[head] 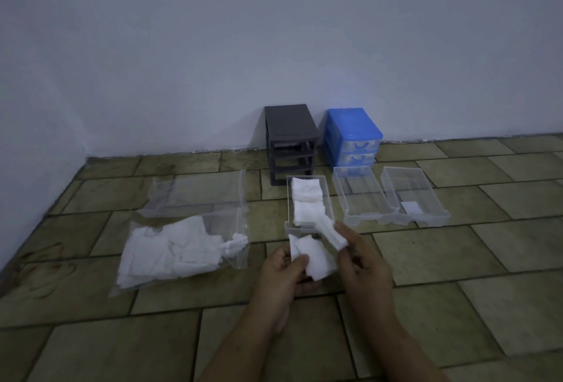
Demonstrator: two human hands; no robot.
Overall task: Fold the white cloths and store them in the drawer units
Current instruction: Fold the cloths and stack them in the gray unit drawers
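Observation:
My left hand [285, 272] pinches a flat white cloth [316, 259] with thumb on top. My right hand [362, 262] holds a second white cloth [330, 233], folded into a narrow strip and sticking up toward the drawer. Just beyond both hands lies a clear drawer [288, 201] holding two folded white cloths [306, 198]. A clear bag [240, 256] on the left floor holds several loose white cloths [170, 253]. The dark drawer unit [289, 128] stands at the wall with open slots. Beside it is the blue drawer unit [353, 128].
Two more clear drawers [344, 198] [438, 195] lie on the tiled floor to the right, the far one with a small white piece [409, 208] inside. An empty clear bag [198, 195] lies behind the full one. The wall runs along the back and left.

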